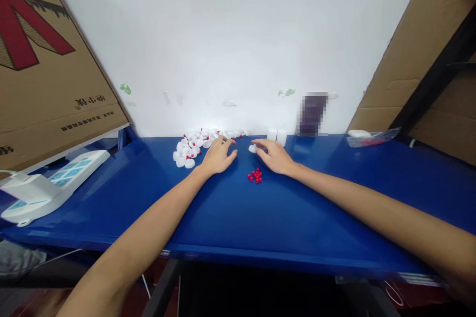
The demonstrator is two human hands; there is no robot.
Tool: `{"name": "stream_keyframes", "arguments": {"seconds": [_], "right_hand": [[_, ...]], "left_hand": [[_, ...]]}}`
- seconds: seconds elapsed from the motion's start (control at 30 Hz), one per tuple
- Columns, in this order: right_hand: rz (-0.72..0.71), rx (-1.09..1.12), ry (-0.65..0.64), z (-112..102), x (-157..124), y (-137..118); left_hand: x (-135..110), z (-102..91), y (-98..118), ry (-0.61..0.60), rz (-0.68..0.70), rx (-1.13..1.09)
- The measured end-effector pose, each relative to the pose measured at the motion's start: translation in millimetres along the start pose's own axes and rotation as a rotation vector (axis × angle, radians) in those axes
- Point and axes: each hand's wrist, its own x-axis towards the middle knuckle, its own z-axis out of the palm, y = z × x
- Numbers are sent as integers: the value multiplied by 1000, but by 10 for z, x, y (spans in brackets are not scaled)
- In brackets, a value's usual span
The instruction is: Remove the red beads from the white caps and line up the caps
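Observation:
My left hand [219, 155] is at the right edge of a heap of small white plastic caps [189, 149], some with red tips. Its thumb and fingers are spread, with nothing visible between them. Part of the heap is hidden behind this hand. My right hand [275, 156] pinches a small white cap [253, 148] between thumb and fingers, just above or on the table. Small red pieces [255, 176] lie loose in a cluster on the table, nearer to me than both hands.
Behind my right hand two white cups [281, 136] stand against the wall. A clear plastic bag [375, 137] lies at the back right of the blue table [297, 223]. On the left sits a white power strip [74, 173] with a plug. Cardboard [48, 84] flanks both sides.

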Motion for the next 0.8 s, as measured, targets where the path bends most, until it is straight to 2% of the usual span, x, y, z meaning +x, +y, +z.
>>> {"name": "stream_keyframes", "arguments": {"seconds": [0.07, 0.2, 0.4, 0.5, 0.67, 0.8], "right_hand": [[36, -30, 17, 14, 15, 32], [99, -32, 24, 37, 40, 113], [58, -164, 129, 50, 20, 127], [18, -230, 73, 43, -3, 82], [-41, -307, -112, 34, -16, 31], [-36, -337, -140, 38, -11, 21]], "left_hand": [[7, 35, -81, 9, -44, 39], [20, 109, -190, -65, -102, 57], [31, 100, -167, -123, -96, 71], [26, 76, -130, -119, -93, 73], [27, 67, -102, -101, -54, 76], [41, 60, -95, -92, 33, -1]]}}
